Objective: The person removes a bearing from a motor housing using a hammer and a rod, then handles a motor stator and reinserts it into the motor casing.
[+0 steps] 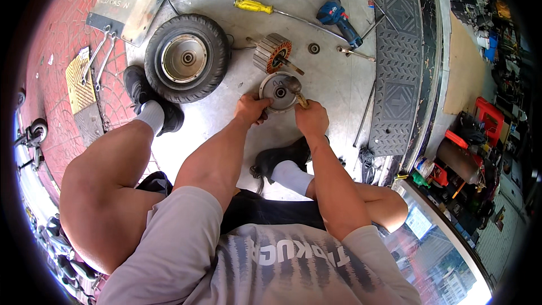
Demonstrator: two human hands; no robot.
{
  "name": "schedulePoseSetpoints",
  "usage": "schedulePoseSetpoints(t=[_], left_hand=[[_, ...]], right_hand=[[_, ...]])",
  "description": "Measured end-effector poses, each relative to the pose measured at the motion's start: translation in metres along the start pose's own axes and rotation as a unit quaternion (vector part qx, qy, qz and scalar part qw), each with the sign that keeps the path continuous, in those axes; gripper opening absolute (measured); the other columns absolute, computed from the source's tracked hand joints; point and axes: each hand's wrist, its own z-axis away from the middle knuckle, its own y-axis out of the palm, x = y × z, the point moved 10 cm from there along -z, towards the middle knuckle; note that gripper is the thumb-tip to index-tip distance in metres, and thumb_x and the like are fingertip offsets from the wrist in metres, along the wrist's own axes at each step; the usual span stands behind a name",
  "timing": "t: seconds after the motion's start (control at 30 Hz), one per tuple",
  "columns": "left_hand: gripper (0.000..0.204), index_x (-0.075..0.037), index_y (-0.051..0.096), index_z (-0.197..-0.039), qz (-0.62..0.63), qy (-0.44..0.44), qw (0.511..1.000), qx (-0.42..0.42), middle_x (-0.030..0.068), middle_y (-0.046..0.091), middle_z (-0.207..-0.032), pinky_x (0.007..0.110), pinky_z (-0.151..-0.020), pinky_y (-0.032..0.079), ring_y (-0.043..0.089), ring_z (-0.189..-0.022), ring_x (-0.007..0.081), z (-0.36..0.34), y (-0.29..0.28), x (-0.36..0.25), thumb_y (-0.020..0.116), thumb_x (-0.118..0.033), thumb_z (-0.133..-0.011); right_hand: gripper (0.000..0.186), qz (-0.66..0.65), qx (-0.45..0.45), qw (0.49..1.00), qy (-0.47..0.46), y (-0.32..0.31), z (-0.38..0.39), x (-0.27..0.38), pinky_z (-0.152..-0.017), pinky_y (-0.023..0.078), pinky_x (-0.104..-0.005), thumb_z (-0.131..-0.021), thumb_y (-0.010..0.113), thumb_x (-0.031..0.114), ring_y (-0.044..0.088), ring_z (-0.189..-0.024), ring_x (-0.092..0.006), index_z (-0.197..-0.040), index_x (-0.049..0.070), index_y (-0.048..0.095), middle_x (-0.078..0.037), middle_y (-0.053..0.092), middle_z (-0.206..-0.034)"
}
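The left hand (251, 108) is curling its fingers tight around the rim of the round metal motor cover (278, 91) lying flat on the concrete floor (333, 85), pinning its seven o'clock edge, while the right hand (310, 117) is wrapping its fingers closed around the wooden handle of a hammer (294, 86), whose head is sitting on the cover at about three o'clock of the centre hole. Just beyond the cover at twelve o'clock, the copper-wound stator (272, 52) is lying on its side, and the tyred hub wheel (187, 57) is resting at ten o'clock, beside the person's dark shoe (144, 93). Farther out, a yellow-handled screwdriver (254, 5) is lying at twelve o'clock and a blue cordless drill (340, 20) at one o'clock.
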Motion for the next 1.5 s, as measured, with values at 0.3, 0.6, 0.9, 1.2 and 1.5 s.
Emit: schedulePoseSetpoints(t=[0.3, 0.6, 0.9, 1.2, 1.5], left_hand=[[0.034, 0.000, 0.073, -0.092, -0.002, -0.001, 1.000, -0.002, 0.0104, 0.069, -0.068, 0.033, -0.042, 0.049, 0.062, -0.048, 0.0175, -0.006, -0.001, 0.004, 0.082, -0.032, -0.091], [0.034, -0.002, 0.074, -0.097, -0.003, 0.001, 1.000, -0.005, 0.0093, 0.068, -0.066, 0.032, -0.041, 0.047, 0.060, -0.046, 0.0168, -0.005, 0.000, 0.007, 0.083, -0.034, -0.090], [0.029, -0.003, 0.076, -0.095, -0.012, 0.010, 1.000, 0.018, 0.0095, 0.070, -0.068, 0.032, -0.044, 0.050, 0.062, -0.049, 0.0173, -0.008, 0.009, 0.004, 0.078, -0.031, -0.091], [0.027, -0.001, 0.071, -0.096, 0.028, 0.026, 0.999, 0.015, 0.0091, 0.066, -0.067, 0.032, -0.039, 0.045, 0.059, -0.047, 0.0172, -0.015, 0.007, 0.005, 0.075, -0.028, -0.092], [0.034, 0.001, 0.068, -0.094, 0.014, 0.017, 1.000, 0.003, 0.0092, 0.064, -0.065, 0.032, -0.039, 0.044, 0.058, -0.046, 0.0179, -0.005, 0.009, 0.000, 0.081, -0.031, -0.090]], right_hand=[[0.031, 0.018, 0.037, 0.999, -0.017, 0.013, 0.007, 0.008, -0.083, 0.058, -0.0547, -0.087, 0.071, 0.037, 0.073, -0.093, -0.0450, -0.097, 0.008, 0.079, -0.022, 0.077, -0.093], [0.033, -0.003, 0.006, 0.999, 0.034, 0.011, 0.012, -0.028, -0.082, 0.057, -0.0560, -0.089, 0.066, 0.037, 0.072, -0.091, -0.0465, -0.095, 0.007, 0.078, -0.024, 0.076, -0.093], [0.030, 0.037, 0.027, 0.998, -0.051, 0.028, 0.029, -0.022, -0.080, 0.058, -0.0555, -0.087, 0.069, 0.037, 0.073, -0.089, -0.0444, -0.093, 0.009, 0.078, -0.023, 0.075, -0.089], [0.027, 0.002, 0.042, 0.999, -0.024, 0.024, 0.021, 0.007, -0.083, 0.059, -0.0527, -0.089, 0.070, 0.033, 0.075, -0.092, -0.0401, -0.095, 0.009, 0.079, -0.019, 0.077, -0.094], [0.029, -0.043, 0.033, 0.999, 0.001, 0.019, 0.011, -0.003, -0.084, 0.059, -0.0527, -0.090, 0.066, 0.034, 0.074, -0.092, -0.0416, -0.095, 0.009, 0.079, -0.019, 0.077, -0.093]])
